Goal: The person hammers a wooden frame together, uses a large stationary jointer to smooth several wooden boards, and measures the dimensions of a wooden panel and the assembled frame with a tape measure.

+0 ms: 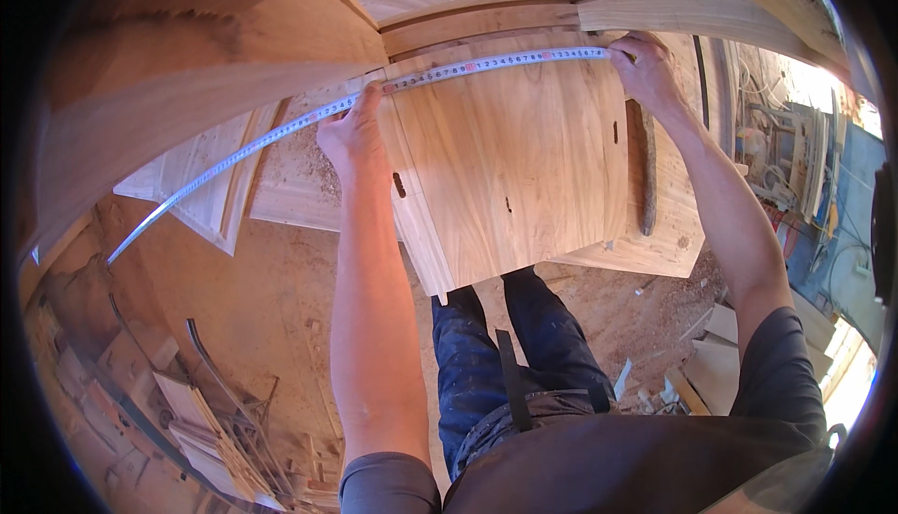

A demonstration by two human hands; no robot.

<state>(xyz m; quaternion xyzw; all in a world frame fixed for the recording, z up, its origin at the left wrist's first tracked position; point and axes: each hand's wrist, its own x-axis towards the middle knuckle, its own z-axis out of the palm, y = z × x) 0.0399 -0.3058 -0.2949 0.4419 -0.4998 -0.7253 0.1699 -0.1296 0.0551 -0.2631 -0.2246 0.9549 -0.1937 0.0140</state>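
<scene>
While both hands pinch it, tape spans panel top, twelve o'clock: left hand at nine, right hand at two. Best kept taut, flush along edge; slack tail trails left.

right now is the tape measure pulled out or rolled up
Pulled out: the tape measure lies stretched across the wooden panel, pinned by left hand and right hand.
</scene>
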